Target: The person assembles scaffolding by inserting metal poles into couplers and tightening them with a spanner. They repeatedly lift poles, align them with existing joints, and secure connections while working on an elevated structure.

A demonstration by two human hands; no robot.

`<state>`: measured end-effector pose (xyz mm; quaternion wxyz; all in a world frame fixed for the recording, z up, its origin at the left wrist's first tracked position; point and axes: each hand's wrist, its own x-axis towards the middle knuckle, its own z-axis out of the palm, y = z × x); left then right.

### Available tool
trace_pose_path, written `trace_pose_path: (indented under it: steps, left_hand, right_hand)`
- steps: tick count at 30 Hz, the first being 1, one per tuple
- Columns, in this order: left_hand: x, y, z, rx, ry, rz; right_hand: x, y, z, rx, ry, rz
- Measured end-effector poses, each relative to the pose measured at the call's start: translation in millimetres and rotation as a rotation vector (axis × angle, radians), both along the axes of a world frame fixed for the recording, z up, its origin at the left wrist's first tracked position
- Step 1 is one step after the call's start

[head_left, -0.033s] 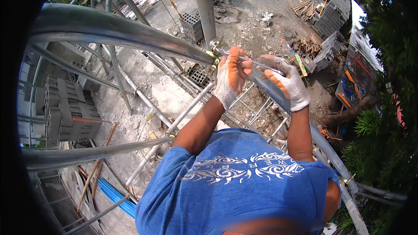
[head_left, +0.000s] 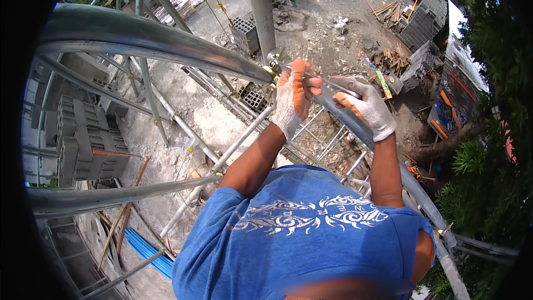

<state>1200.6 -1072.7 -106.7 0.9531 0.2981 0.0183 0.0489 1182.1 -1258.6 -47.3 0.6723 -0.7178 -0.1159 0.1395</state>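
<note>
Grey galvanised steel, smooth and round in section, forms the scaffold: a thick tube [head_left: 155,44] runs in from the left to a small metal clamp [head_left: 273,66] beside an upright pole [head_left: 260,11]. A slim, straight metal tool [head_left: 340,88] lies aslant between the two hands, its far end close by the clamp, above a sloping tube [head_left: 355,124]. Both hands wear knitted off-white gloves with orange-coated palms. The left hand [head_left: 294,97] is raised near the clamp, fingers curled at the tool; whether they press on it cannot be told. The right hand [head_left: 371,106] is bent inward at the tool's near end, pinching it between thumb and fingers. Both forearms reach forward from a blue cloth shirt [head_left: 311,239] with a white scroll print.
</note>
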Motion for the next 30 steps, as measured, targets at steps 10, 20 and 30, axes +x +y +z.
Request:
trace_pose_path:
  steps: [10,20,30]
  left_hand:
    - [1.3,7.8,7.2,0.325,-0.174,0.01]
    - [-36.7,31.3,12.0,0.87,0.005,0.234]
    - [-11.8,151.7,97.2,1.144,-0.383,1.277]
  right_hand:
    - [68.3,9.3,-22.4,-0.477,-0.33,0.08]
    - [173.3,43.5,-69.3,-0.705,-0.236,-0.122]
    - [277.5,73.9,-122.9,-0.608,-0.287,0.176]
